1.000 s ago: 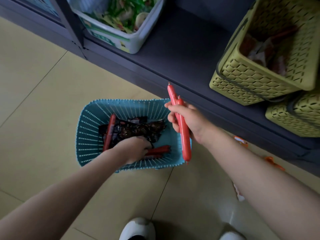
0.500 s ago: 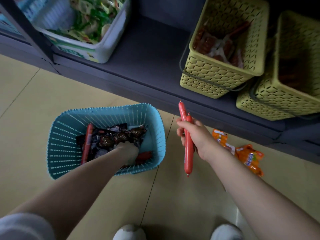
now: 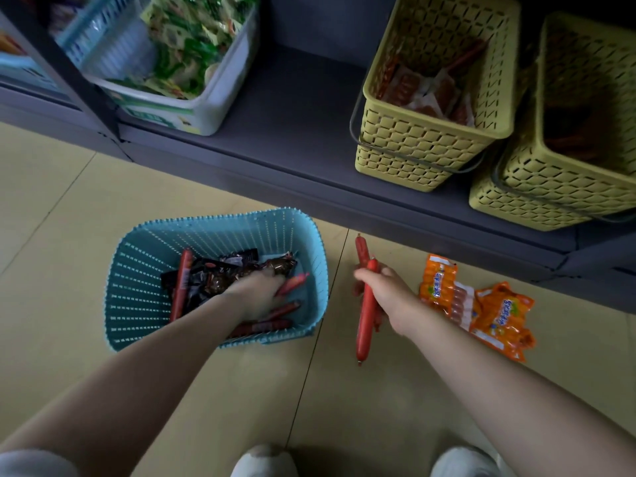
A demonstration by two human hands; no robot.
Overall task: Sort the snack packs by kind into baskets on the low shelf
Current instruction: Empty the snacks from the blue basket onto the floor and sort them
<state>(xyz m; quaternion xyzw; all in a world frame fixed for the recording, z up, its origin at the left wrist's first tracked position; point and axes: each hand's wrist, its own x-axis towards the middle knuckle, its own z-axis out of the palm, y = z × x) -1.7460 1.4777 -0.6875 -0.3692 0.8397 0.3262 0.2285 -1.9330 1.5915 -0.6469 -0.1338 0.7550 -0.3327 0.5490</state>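
A blue basket (image 3: 137,290) stands on the floor with dark snack packs (image 3: 213,273) and red sausage sticks (image 3: 275,313) inside. My left hand (image 3: 256,296) is down in it among the sausage sticks; whether it grips one is hidden. Right of the basket, my right hand (image 3: 387,294) is shut on two red sausage sticks (image 3: 365,325), held upright above the floor. Two yellow baskets (image 3: 423,146) (image 3: 557,187) stand on the low shelf, the left one holding reddish packs (image 3: 426,94). Orange sausage packs (image 3: 481,304) lie on the floor by my right wrist.
A white bin (image 3: 192,111) of green-and-yellow packs stands on the dark shelf (image 3: 299,108) at the left, with bare shelf between it and the yellow baskets. A dark upright post (image 3: 75,74) divides the shelving. My white shoes (image 3: 265,463) are at the bottom edge.
The view has shifted so the baskets and shelf appear lower and further left. My left hand has pushed further right inside the blue basket. My right hand still holds the two sausages.
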